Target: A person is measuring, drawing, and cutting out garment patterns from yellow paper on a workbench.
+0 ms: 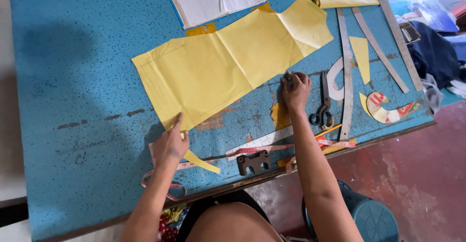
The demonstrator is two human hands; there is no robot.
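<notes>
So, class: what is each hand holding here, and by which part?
The left hand pinches the yellow paper pattern piece at its near left corner. The right hand presses on its lower edge, closed around something small and dark that cannot be identified.

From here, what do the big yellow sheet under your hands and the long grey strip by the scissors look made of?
The big yellow sheet looks like matte paper: it holds sharp fold creases and lies flat. The long grey strip looks like dull metal, probably a ruler: thin, rigid and straight-edged, though plastic cannot be ruled out.
</notes>
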